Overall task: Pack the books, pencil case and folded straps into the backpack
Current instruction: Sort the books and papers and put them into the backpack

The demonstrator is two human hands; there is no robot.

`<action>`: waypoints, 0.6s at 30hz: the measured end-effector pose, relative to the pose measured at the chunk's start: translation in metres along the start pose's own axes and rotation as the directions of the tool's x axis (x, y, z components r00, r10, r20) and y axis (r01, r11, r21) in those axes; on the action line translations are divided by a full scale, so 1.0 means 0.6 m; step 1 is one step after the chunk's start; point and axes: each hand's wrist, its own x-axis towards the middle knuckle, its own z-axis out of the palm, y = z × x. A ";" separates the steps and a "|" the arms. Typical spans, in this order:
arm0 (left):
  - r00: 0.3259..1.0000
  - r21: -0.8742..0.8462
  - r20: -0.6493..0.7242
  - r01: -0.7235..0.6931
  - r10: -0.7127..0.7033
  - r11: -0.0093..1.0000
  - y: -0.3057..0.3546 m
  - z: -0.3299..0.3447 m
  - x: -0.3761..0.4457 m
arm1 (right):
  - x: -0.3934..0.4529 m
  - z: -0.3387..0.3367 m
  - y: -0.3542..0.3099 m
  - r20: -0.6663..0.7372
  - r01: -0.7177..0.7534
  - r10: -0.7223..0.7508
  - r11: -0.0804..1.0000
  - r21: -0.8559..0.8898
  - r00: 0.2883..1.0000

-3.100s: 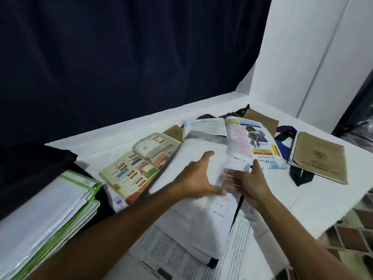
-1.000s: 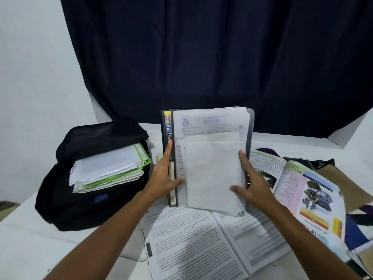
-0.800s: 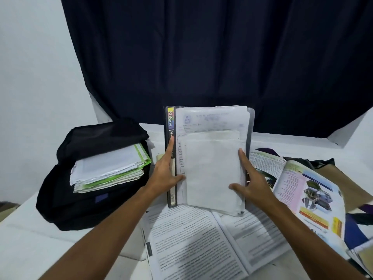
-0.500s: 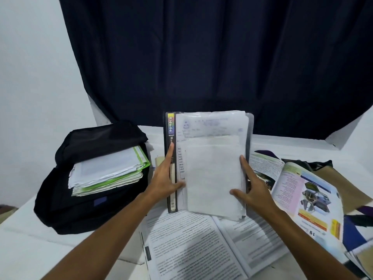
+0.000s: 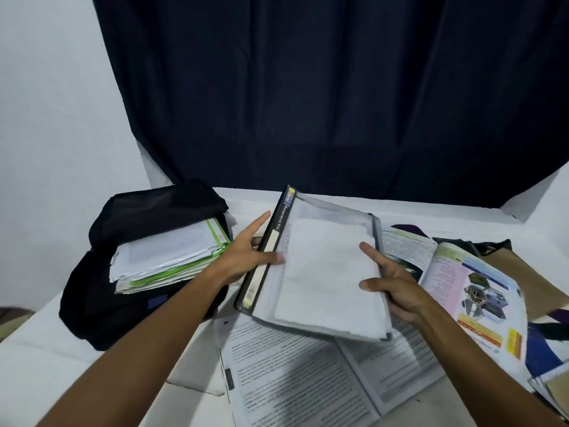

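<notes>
Dark navy curtain (image 5: 323,97) hangs behind a white table (image 5: 46,359) strewn with open books. Held above the table's middle is a clear plastic document file with a black spine (image 5: 311,266), tilted, stuffed with white paper sheets. Left hand (image 5: 246,257) grips the spine edge, thumb curled over the front, fingers behind. Right hand (image 5: 391,291) clasps the opposite edge, thumb on the paper, fingers underneath. Toward the table's left edge lies a black fabric backpack (image 5: 101,291), open, with a stack of white and green-edged papers (image 5: 166,254) resting in its mouth. An open black-and-white printed book (image 5: 292,377) lies at the near edge; an open colourful textbook (image 5: 462,288) sits toward the right edge.
</notes>
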 end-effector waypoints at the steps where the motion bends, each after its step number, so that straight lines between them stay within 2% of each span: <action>1: 0.999 -0.091 -0.016 0.042 -0.043 0.995 -0.002 -0.002 -0.001 | 0.000 0.006 -0.001 -0.020 0.032 -0.032 0.999 0.031 0.999; 6: 0.971 -0.495 -0.092 0.149 -0.222 0.856 -0.020 0.013 -0.025 | 0.008 0.038 -0.018 -0.190 0.236 -0.224 0.971 0.045 0.956; 8: 0.960 -0.575 -0.081 0.173 -0.267 0.799 -0.035 0.037 -0.041 | 0.011 0.052 -0.023 -0.231 0.300 -0.290 0.954 0.004 0.928; 11: 0.964 -0.649 0.005 0.206 -0.268 0.732 -0.040 0.092 -0.064 | 0.015 0.071 -0.014 -0.277 0.343 -0.357 0.934 -0.100 0.892; 13: 0.968 -0.714 -0.014 0.164 -0.249 0.680 -0.034 0.129 -0.063 | 0.015 0.079 -0.001 -0.275 0.352 -0.387 0.921 -0.168 0.880; 16: 0.951 -0.785 -0.182 0.013 -0.251 0.620 -0.024 0.156 -0.053 | 0.009 0.096 0.007 -0.240 0.360 -0.405 0.909 -0.212 0.882; 18: 0.942 -0.793 -0.232 -0.039 -0.242 0.608 -0.024 0.160 -0.052 | 0.008 0.097 0.007 -0.214 0.370 -0.421 0.897 -0.241 0.881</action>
